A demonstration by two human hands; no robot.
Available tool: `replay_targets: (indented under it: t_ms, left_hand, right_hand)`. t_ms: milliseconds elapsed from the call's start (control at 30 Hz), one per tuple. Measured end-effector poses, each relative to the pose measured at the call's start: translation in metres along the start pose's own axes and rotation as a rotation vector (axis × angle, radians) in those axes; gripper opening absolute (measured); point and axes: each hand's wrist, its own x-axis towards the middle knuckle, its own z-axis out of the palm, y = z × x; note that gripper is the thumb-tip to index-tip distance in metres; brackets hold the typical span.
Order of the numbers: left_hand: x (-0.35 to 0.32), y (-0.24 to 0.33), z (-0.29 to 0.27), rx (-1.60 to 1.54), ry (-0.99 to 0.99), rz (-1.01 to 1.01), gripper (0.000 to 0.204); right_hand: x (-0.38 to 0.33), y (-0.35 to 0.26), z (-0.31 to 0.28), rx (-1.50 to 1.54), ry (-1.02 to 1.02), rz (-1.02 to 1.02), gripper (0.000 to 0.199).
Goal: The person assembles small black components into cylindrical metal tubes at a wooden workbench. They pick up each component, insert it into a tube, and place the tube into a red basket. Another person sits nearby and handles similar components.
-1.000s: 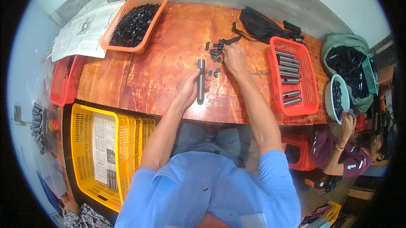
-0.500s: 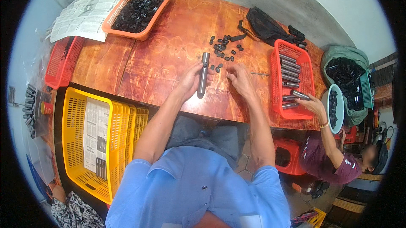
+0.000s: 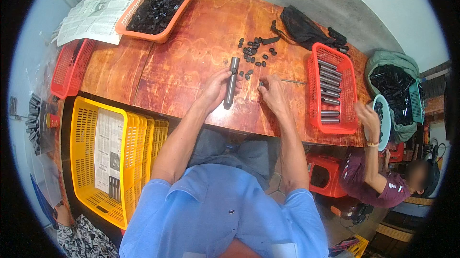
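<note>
My left hand [image 3: 216, 88] is wrapped round a dark grey metal tube [image 3: 232, 81], which stands out nearly lengthwise away from me above the table's near part. A small black oval fitting [image 3: 234, 71] shows on the tube's side near its far end. To the right, my right hand [image 3: 274, 94] has its fingers closed, with a small dark piece [image 3: 261, 84] at the fingertips, mostly hidden. A thin rod [image 3: 293, 81] sticks out beyond that hand; whether the hand touches it I cannot tell. Several loose black oval pieces [image 3: 251, 51] lie just past both hands.
A red basket [image 3: 314, 90] of similar tubes stands right; a co-worker's hand [image 3: 369, 121] is beside it near a light blue bowl [image 3: 386, 126]. An orange basket [image 3: 160, 37] of black pieces, newspaper [image 3: 93, 21], a black bag [image 3: 304, 28] and yellow crates [image 3: 125, 162] surround the workspace.
The co-worker's hand has left the red basket, where the tube it held now seems to lie, and moved right toward the bowl. My hands have barely shifted; the tube stays in my left hand.
</note>
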Motion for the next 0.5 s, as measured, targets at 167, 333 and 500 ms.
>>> replay_targets:
  t_ms: [167,333,500]
  left_hand:
    - [0.001,-0.002,-0.001,-0.015,-0.018,0.002,0.028]
    - [0.001,-0.002,-0.003,-0.01,-0.019,0.012,0.028]
    - [0.003,-0.003,-0.003,-0.016,-0.012,0.017,0.028]
  right_hand:
    - [-0.002,0.002,0.001,0.023,0.01,0.011,0.025]
    - [-0.001,0.015,-0.009,-0.132,0.267,-0.084,0.025]
    - [0.011,0.048,-0.04,-0.474,0.317,-0.019,0.024]
